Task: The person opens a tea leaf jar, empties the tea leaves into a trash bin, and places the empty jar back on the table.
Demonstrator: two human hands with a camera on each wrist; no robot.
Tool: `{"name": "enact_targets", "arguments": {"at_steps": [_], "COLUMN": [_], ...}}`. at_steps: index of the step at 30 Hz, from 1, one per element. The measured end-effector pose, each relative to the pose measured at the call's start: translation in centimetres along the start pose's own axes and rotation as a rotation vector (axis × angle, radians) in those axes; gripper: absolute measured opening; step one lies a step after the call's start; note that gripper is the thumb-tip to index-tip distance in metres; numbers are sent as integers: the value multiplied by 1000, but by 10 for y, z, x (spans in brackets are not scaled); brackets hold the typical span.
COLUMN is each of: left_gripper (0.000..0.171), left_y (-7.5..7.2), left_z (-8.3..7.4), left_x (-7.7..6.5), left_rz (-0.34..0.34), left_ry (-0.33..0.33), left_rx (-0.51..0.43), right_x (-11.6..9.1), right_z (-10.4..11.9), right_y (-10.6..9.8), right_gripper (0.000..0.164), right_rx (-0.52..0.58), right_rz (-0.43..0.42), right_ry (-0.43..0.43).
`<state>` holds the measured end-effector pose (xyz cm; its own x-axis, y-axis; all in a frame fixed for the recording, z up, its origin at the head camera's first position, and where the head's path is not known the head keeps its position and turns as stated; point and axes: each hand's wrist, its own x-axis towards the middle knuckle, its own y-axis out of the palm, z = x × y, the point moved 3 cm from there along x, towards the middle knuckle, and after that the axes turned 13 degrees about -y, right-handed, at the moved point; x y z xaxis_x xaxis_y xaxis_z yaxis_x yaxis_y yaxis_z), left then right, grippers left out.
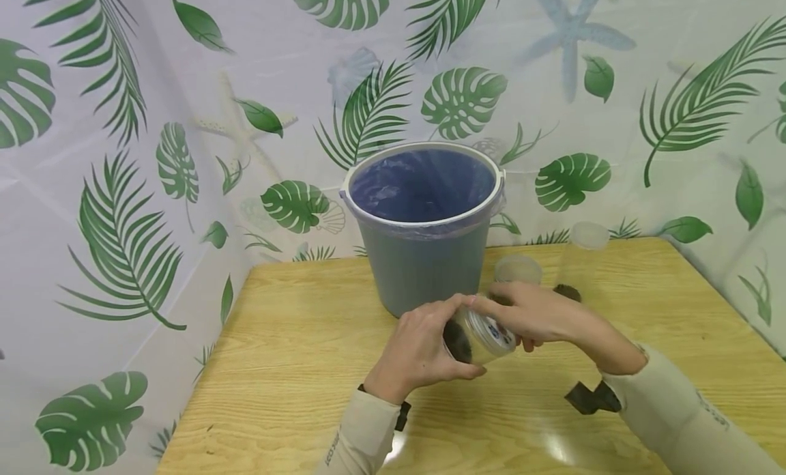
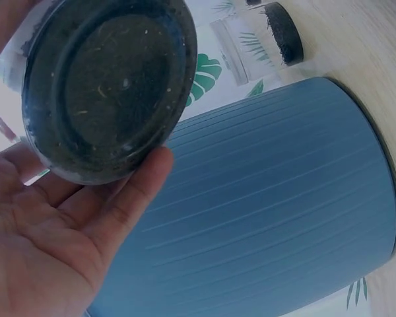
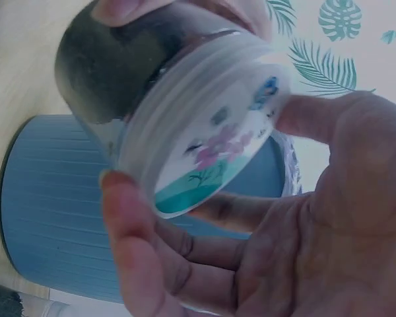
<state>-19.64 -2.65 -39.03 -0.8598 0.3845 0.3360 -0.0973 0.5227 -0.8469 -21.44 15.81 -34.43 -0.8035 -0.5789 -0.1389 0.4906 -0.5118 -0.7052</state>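
Between both hands, a clear jar (image 1: pixel 468 337) with dark, soil-like material in its base is tilted in front of the bucket. My left hand (image 1: pixel 417 349) grips the jar's body, thumb below and fingers over the top. In the left wrist view the dark round jar bottom (image 2: pixel 122 86) faces the camera above the left palm (image 2: pixel 39 251). My right hand (image 1: pixel 543 312) holds the lid end. The right wrist view shows a white lid (image 3: pixel 221 148) printed with pink flowers and green, on the jar, with the right thumb and fingers (image 3: pixel 129 231) around its rim.
A grey-blue bucket (image 1: pixel 424 263) lined with a purple bag (image 1: pixel 424 181) stands behind the hands on the wooden table (image 1: pixel 295 366). Behind the right hand are a clear jar (image 1: pixel 518 269) and a taller clear container (image 1: pixel 583 256). A leaf-patterned sheet (image 1: pixel 239 86) covers the walls.
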Motion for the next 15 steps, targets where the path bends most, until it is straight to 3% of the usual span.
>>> {"name": "enact_targets", "arguments": {"at_steps": [9,15], "left_gripper": [89,88], "left_y": [2,2], "left_z": [3,4], "left_x": [-1,-1], "left_rz": [28,41], "left_ry": [-9,-10], "left_rx": [-17,-42], "right_x": [-9,-13], "right_z": [1,-1], "right_y": [-2,0], "right_gripper": [54,67], "right_rx": [-23,40], "right_rz": [-30,-54], "right_ry": [-228,-427]}}
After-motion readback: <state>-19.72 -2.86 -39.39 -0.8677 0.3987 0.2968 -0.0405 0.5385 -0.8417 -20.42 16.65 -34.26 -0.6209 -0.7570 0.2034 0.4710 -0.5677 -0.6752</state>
